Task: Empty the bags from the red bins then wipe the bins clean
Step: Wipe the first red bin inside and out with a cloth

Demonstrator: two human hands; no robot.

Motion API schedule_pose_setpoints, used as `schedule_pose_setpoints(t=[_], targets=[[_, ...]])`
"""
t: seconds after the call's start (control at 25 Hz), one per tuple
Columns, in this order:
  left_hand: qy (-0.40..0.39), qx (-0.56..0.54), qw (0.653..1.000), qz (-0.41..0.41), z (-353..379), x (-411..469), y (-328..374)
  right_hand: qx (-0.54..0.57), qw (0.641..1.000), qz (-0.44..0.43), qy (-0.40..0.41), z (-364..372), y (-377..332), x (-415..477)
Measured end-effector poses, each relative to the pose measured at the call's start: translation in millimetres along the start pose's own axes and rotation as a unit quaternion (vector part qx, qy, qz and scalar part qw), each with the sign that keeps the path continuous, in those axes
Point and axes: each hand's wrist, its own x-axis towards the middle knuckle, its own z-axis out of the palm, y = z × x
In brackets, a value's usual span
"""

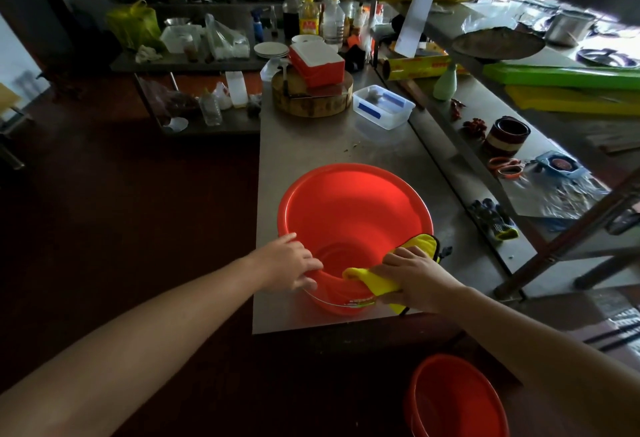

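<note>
Gripping red bin [353, 214] near rim: left hand [294, 263]; right hand [414, 277] clutches yellow cloth [372, 280] over rim.

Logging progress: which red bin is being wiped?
The red plastic bin on the steel table: the right hand holds a yellow cloth on its rim. The floor bin is untouched.

Table bin [353, 214]: we see a round red plastic bin, upright near the front edge of the steel table [311, 145], its glossy inside showing only red, with a thin wire handle low on its near side.
Floor bin [453, 398]: we see a second red bin, upright on the dark floor, partly cut off.
Cloth [377, 282]: we see yellow fabric draped over the table bin's near rim.
</note>
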Motion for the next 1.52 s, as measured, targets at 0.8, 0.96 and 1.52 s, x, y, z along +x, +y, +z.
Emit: schedule_pose_setpoints(t=[0.8, 0.96, 1.52], targets=[[0.173, 0.128, 0.975, 0.055, 109, -74, 87, -0.059, 0.949, 0.046, -0.308, 30, -137, -38], [0.127, 0.173, 0.974, 0.072, 102, -86, 73, -0.036, 0.949, 0.078, -0.302, 39, -142, -55], [0.169, 0.215, 0.954, 0.125, 115, -60, 109, 0.246, 0.894, 0.304, -0.219, 107, -157, -9]])
